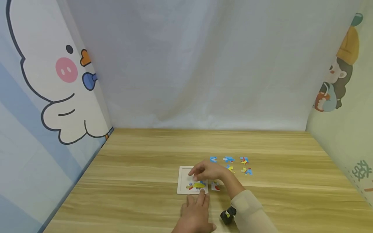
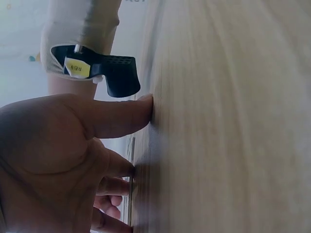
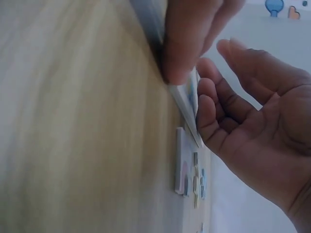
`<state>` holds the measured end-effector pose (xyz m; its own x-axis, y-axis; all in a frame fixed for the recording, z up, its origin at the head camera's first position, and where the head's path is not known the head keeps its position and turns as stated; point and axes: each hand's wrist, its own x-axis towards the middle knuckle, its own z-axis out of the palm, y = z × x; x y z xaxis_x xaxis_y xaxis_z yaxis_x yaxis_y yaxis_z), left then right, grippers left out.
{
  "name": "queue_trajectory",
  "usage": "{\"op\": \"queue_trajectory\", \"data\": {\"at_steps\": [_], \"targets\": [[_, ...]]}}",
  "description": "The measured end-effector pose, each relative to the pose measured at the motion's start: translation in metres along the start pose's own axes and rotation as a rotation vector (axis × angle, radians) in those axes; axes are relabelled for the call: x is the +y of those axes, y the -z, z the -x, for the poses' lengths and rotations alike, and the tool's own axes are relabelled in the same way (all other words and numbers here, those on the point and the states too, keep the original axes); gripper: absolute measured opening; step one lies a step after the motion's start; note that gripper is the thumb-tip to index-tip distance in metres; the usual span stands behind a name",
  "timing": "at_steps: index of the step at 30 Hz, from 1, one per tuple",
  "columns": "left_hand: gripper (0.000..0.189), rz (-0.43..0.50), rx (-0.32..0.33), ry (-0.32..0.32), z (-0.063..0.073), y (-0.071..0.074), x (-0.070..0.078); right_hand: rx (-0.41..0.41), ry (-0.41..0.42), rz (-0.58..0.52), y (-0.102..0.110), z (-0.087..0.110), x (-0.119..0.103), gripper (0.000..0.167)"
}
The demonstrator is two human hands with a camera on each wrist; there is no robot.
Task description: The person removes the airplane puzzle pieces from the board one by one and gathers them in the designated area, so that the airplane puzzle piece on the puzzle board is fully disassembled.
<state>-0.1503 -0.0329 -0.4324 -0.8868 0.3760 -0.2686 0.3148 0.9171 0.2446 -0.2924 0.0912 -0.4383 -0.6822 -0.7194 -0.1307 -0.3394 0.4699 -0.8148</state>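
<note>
A white square puzzle tray [image 1: 183, 181] lies on the wooden table, with joined pieces showing yellow, red and blue [image 1: 199, 185] along its near side. My left hand [image 1: 196, 212] rests at the tray's near edge, fingers stretched forward and fingertips touching it. Over the tray hovers my right hand [image 1: 210, 170], its fingers loosely bent. In the right wrist view, the thumb of the right hand [image 3: 272, 104] stands apart from the curled fingers, and I see no piece between them. Just right of the tray lies a loose puzzle piece [image 1: 215, 186] with a red patch.
Several loose blue, yellow and red pieces [image 1: 229, 159] lie beyond and right of the tray, partly hidden by the right hand. A black wrist camera [image 1: 228, 216] sits at the right sleeve. A pale curtain [image 1: 189, 64] hangs behind the table, between printed side panels.
</note>
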Motion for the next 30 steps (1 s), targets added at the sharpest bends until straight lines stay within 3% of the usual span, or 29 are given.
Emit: {"op": "queue_trajectory", "data": {"at_steps": [6,10,21,30], "targets": [[0.09,-0.052,-0.008,-0.004,0.0006,0.0008,0.0013,-0.046,-0.052,0.064,-0.0017,-0.0077,-0.0034,0.019],[0.09,-0.033,-0.038,-0.006,0.0008,0.0002,-0.0002,-0.076,-0.056,0.105,-0.005,-0.0108,-0.0055,0.02],[0.089,0.011,-0.078,0.012,0.0013,0.0001,-0.0024,-0.116,-0.097,0.065,-0.0079,-0.0101,-0.0106,0.016],[0.09,-0.008,-0.092,0.031,0.0002,0.0004,-0.002,-0.126,-0.065,0.049,-0.0042,-0.0105,-0.0101,0.017]]}}
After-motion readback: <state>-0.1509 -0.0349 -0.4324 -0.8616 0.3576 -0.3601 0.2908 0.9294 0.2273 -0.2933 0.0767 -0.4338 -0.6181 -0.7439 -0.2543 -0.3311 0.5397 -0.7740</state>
